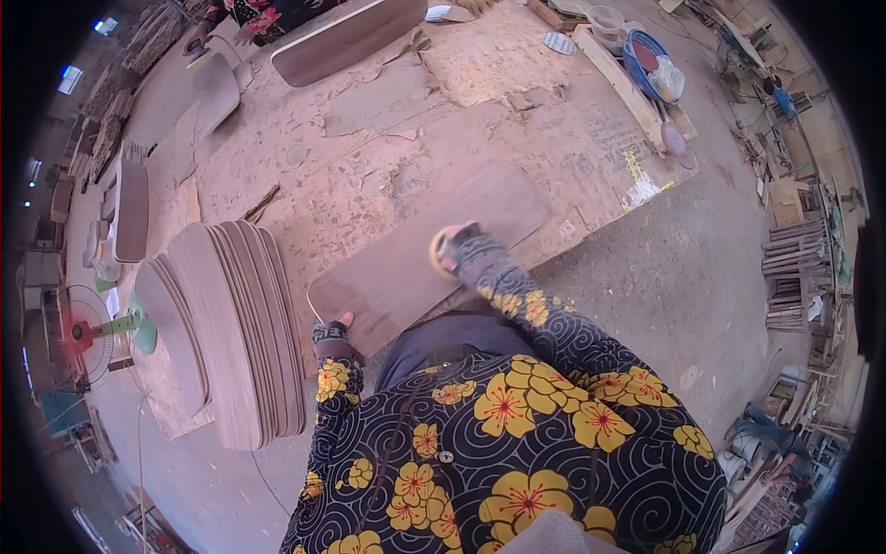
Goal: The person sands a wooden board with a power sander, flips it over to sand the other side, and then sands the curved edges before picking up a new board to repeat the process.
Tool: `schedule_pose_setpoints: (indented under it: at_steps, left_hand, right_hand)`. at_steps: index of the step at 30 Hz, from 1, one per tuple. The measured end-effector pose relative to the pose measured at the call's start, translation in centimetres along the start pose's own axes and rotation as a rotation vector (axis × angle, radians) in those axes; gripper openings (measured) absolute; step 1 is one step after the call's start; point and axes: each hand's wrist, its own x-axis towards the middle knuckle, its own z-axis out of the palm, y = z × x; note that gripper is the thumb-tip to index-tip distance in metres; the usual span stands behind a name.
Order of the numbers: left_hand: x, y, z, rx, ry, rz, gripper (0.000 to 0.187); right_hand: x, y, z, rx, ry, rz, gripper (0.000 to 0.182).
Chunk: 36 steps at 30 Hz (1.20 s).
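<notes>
A long brown wooden board [406, 254] with rounded corners lies slantwise on the worktable in front of me. At its near left end, my left hand [334, 334] grips the edge, with the thumb on top and the other fingers mostly hidden. My right hand [461, 242], slightly blurred and partly covered by a patterned sleeve, is closed around a round yellow-rimmed disc [437, 254] over the middle of the board. The disc's exact kind and its underside cannot be made out.
A thick stack of curved boards [235, 332] stands at left, beside a fan [88, 331]. Across the worktable [369, 180], another person in floral clothing [263, 14] is near a large board [346, 44]. A blue basket [646, 69] sits at the far right corner.
</notes>
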Motion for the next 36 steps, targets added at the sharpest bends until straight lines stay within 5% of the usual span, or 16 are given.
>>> schedule_pose_setpoints:
  at_steps: [1, 6, 10, 13, 17, 20, 23, 27, 30, 33, 34, 36]
  left_hand:
    - [-0.3, 0.2, 0.2, -0.018, 0.006, -0.010, 0.060]
    - [-0.9, 0.9, 0.5, -0.042, 0.003, -0.001, 0.058]
    - [-2.0, 2.4, 0.8, -0.060, -0.008, -0.002, 0.057]
    - [-2.0, 2.1, 0.9, -0.085, -0.016, 0.068, 0.057]
    - [-2.8, 3.1, 1.1, -0.048, -0.009, 0.090, 0.055]
    - [-3.8, 4.6, 1.5, -0.047, 0.007, -0.029, 0.054]
    - [-3.2, 4.1, 1.5, -0.055, 0.023, -0.018, 0.052]
    - [-0.6, 1.4, 0.8, -0.031, 0.010, 0.133, 0.051]
    - [-4.8, 5.9, 1.9, 0.035, 0.081, -0.107, 0.052]
    - [-5.0, 5.1, 1.7, -0.006, 0.057, -0.047, 0.051]
    - [-4.3, 3.6, 1.3, -0.092, 0.018, -0.013, 0.052]
    - [-4.2, 3.5, 1.2, -0.079, 0.013, -0.008, 0.052]
  right_hand:
    - [2.1, 1.7, 0.1, -0.021, -0.070, 0.081, 0.042]
    - [2.3, 11.3, -1.1, -0.263, 0.562, 0.111, 0.037]
    - [2.6, 10.7, -2.1, -0.177, 0.254, 0.284, 0.059]
    - [0.4, 10.9, 2.0, -0.222, 0.408, -0.053, 0.061]
    - [0.9, 12.1, 1.1, -0.173, 0.413, 0.068, 0.056]
    - [2.1, 10.4, -6.2, -0.083, 0.203, 0.382, 0.051]
    - [2.7, 10.4, -7.6, -0.107, 0.349, 0.351, 0.048]
    - [4.7, 7.7, -3.8, -0.249, 0.241, 0.135, 0.049]
    - [2.6, 3.0, -5.3, -0.152, 0.070, 0.052, 0.049]
    - [8.8, 7.4, -2.4, -0.245, 0.250, -0.083, 0.048]
    - [11.8, 9.8, -1.0, -0.308, 0.413, -0.048, 0.047]
    - [12.0, 9.3, -5.0, -0.264, 0.276, 0.158, 0.049]
